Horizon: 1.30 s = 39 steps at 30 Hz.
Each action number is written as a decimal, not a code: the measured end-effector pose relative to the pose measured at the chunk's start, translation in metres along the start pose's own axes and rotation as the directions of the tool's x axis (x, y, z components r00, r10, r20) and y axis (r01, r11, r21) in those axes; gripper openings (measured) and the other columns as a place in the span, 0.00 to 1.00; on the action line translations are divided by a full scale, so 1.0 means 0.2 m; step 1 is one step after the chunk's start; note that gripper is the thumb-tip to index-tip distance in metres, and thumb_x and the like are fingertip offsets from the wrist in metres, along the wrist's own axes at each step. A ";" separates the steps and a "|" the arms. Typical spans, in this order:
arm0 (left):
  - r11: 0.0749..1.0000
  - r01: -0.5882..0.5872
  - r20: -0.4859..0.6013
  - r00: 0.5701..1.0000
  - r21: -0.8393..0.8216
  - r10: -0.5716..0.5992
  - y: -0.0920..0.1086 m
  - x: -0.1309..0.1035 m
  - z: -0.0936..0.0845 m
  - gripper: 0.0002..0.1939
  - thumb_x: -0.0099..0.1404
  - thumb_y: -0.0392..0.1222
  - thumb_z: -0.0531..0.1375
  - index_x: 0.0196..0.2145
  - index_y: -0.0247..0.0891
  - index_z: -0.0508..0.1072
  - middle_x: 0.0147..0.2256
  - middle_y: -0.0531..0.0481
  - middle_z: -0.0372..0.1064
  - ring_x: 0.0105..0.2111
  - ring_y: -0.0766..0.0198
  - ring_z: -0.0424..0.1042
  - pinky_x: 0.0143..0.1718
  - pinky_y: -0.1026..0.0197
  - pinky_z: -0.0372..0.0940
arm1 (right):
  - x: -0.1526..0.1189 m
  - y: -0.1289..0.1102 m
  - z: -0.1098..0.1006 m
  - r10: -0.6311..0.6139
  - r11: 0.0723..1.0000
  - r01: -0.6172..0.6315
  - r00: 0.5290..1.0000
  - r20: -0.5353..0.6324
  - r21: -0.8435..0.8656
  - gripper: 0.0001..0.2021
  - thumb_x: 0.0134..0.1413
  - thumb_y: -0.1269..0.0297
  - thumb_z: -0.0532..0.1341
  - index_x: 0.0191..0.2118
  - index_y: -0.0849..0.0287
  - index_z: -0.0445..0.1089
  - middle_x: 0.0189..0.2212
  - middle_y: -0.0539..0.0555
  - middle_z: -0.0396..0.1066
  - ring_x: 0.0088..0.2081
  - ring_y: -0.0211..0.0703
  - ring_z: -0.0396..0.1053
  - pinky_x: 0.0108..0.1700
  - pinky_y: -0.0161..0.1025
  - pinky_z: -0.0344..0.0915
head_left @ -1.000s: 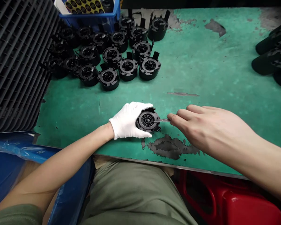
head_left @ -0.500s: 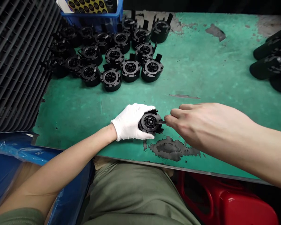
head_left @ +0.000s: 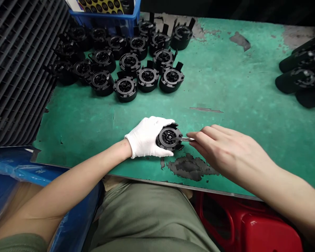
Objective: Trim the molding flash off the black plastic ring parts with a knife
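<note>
My left hand [head_left: 149, 136], in a white glove, wraps round a round black plastic housing [head_left: 169, 138] from its left side. The housing rests on the green table, its ribbed circular face turned up. From the right, my bare right hand [head_left: 217, 147] pinches slim metal tweezers [head_left: 187, 139]. Their dark tips reach over the housing's face, close to its centre. Whether the tips grip anything is too small to tell.
Several similar black housings [head_left: 125, 87] stand grouped at the back left, before a blue bin [head_left: 107, 21]. Black cylinders [head_left: 295, 81] lie at the right. A dark slatted rack [head_left: 21, 70] borders the left. The table's front edge [head_left: 178, 186] is near my lap, above a red stool [head_left: 270, 231].
My right hand has shifted slightly and turned, showing more of the tweezers' silver shank. My left hand and the housing stay almost in place. The view has moved a little.
</note>
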<state>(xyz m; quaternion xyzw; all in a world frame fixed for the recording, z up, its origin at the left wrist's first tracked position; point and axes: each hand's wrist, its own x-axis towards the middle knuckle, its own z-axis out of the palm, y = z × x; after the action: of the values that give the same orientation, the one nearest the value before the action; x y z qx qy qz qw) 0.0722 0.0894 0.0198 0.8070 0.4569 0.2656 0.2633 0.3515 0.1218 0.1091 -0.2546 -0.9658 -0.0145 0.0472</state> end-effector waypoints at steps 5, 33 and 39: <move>0.999 -0.030 -0.007 1.000 0.016 0.030 -0.02 -0.01 0.00 0.52 0.57 0.69 0.76 0.68 0.38 0.67 0.64 0.34 0.74 0.62 0.37 0.76 0.64 0.39 0.71 | -0.05 -0.03 0.06 0.027 1.000 -0.027 0.999 -0.036 -0.009 0.09 0.78 0.63 0.59 0.48 0.59 0.77 0.31 0.52 0.72 0.33 0.45 0.69 0.36 0.43 0.59; 0.991 0.097 -0.069 0.992 -0.093 -0.104 0.12 -0.04 0.07 0.47 0.45 0.77 0.77 0.48 0.37 0.75 0.48 0.35 0.76 0.52 0.37 0.79 0.58 0.37 0.75 | -0.28 -0.44 0.19 0.393 0.910 -0.380 0.918 -0.051 0.163 0.15 0.82 0.62 0.55 0.60 0.63 0.74 0.36 0.53 0.73 0.34 0.42 0.73 0.34 0.40 0.64; 0.988 0.122 -0.074 0.989 -0.099 -0.129 0.14 -0.06 0.08 0.45 0.46 0.75 0.77 0.49 0.37 0.76 0.47 0.36 0.76 0.51 0.38 0.78 0.58 0.38 0.74 | -0.24 -0.42 0.19 0.356 0.932 -0.347 0.931 -0.080 0.105 0.15 0.81 0.63 0.56 0.58 0.64 0.76 0.33 0.51 0.70 0.31 0.42 0.69 0.34 0.42 0.61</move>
<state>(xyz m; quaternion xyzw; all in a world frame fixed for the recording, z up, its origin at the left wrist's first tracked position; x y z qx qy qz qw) 0.0943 0.0644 0.0249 0.7520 0.5040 0.3019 0.2989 0.3474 0.0271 0.0668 -0.4202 -0.9007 0.0246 0.1075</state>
